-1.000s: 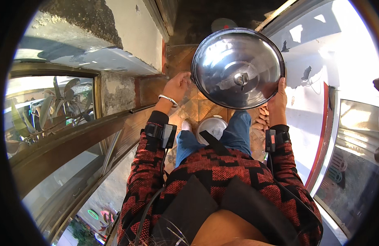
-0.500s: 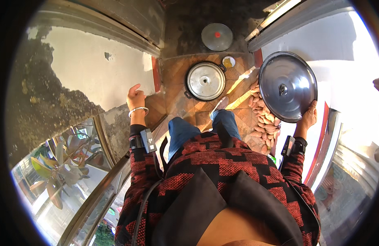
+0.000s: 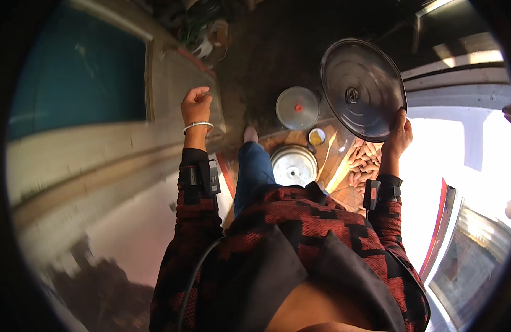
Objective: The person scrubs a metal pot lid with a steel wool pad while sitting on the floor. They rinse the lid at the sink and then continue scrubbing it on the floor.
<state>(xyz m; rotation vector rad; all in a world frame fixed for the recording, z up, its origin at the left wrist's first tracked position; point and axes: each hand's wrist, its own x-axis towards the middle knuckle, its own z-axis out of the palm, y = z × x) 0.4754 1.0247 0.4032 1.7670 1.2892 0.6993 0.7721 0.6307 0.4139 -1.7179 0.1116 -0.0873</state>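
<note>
My right hand (image 3: 397,133) grips the rim of a large, dark, shiny round pot lid (image 3: 371,72). The lid is tilted and held up to the right, a small handle at its middle. Over on the left, my left hand (image 3: 197,106) is raised in the air with nothing in it, fingers loosely bent and slightly apart. A silver bangle circles that wrist. Below and between my hands, a metal pot with a silvery cover (image 3: 293,166) stands on the floor. Beyond it lies a glass lid with a red knob (image 3: 298,108).
A small bowl with yellowish contents (image 3: 317,136) stands beside the pot. Several sweet potatoes (image 3: 366,163) lie heaped on the tiles at the right, partly under my right arm. A doorway sill crosses the floor ahead. A wall with a blue-green panel (image 3: 78,66) runs along the left.
I have stepped forward, one foot now past the pot, toward the dark floor. Pot, glass lid and bowl sit lower in view. The dark lid stays in my right hand.
</note>
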